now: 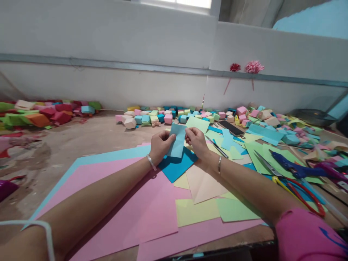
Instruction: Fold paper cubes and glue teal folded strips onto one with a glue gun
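Observation:
A small light-blue sheet of paper (177,143) is held upright between my two hands above the table. My left hand (162,145) grips its left edge, thumb on the near face. At its upper right edge, the fingers of my right hand (196,140) are pinched together on the paper. Just below lies a darker blue paper sheet (175,168). Large pink sheets (130,203) spread under my left forearm, with a light-blue sheet (95,155) beneath. Yellow (195,212), green (236,209) and peach paper pieces (208,185) lie under and near my right forearm.
Red-and-yellow-handled scissors (292,188) and a blue glue gun (290,165) lie at the right. A phone (230,128) and a pen (217,146) rest beyond my right hand. Folded paper cubes (168,118) line the wall, with another heap (58,112) at the left.

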The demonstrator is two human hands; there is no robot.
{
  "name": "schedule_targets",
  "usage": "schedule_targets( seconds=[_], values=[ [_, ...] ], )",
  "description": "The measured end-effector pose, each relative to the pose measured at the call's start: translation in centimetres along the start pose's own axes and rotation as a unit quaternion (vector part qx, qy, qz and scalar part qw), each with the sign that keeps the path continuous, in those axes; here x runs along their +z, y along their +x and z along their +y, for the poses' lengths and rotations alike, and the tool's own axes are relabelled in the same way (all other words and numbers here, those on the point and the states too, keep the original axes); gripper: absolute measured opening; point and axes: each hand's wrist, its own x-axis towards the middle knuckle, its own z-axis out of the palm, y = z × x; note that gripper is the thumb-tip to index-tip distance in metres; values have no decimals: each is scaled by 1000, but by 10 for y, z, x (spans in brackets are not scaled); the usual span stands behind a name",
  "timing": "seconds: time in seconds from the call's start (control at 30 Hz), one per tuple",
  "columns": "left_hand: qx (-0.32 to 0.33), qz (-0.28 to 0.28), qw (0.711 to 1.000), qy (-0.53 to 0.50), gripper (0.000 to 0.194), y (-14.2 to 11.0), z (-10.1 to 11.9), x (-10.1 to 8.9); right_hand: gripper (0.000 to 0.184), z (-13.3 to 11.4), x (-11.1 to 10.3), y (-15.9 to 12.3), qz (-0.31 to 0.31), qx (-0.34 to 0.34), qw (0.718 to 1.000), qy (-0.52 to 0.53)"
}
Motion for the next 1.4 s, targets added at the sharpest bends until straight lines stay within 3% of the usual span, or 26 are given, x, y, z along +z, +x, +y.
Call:
schedule_targets(
  seconds=[0.17, 0.37, 0.57, 0.67, 0.83, 0.93, 1.1, 1.17, 1.27, 1.33, 1.4],
  values=[
    [-7, 40, 998, -52, 32, 3, -2, 1, 10, 2, 5, -6, -24, -28, 998, -57],
    [-48, -10, 989, -141, 40, 4, -7, 1, 49, 9, -1, -3, -22, -4, 1000, -13],
    [-46, -54, 989, -127, 34, 3, -1, -1, 52, 9, -1, -3, -34, -33, 999, -19],
    [-5, -76, 992, -99, 27, 1, 6, 0, 56, 10, -1, -2, -25, -56, 998, -29],
    [77, -65, 995, 6, 52, 2, 6, -1, 56, 13, -2, -4, -47, -113, 985, -119],
    [59, -25, 998, 16, 55, 6, 1, -2, 61, 9, -5, -7, -37, -252, 932, -258],
    [-9, 29, 999, -26, 55, 11, -5, -4, 60, -2, -14, -5, -35, -470, 739, -482],
    [-56, 42, 995, -77, 53, 12, -7, -5, 51, -3, -17, -5, -63, -513, 688, -510],
    [-95, 56, 986, -129, 52, 15, -8, -9, 32, -2, -20, -5, -145, -512, 667, -521],
    [-105, 64, 980, -155, 56, 19, -8, -11, 24, -1, -22, -5, -187, -470, 685, -524],
    [-126, 65, 971, -193, 60, 22, -7, -13, 24, -1, -25, -5, -192, -418, 716, -526]
  ],
)
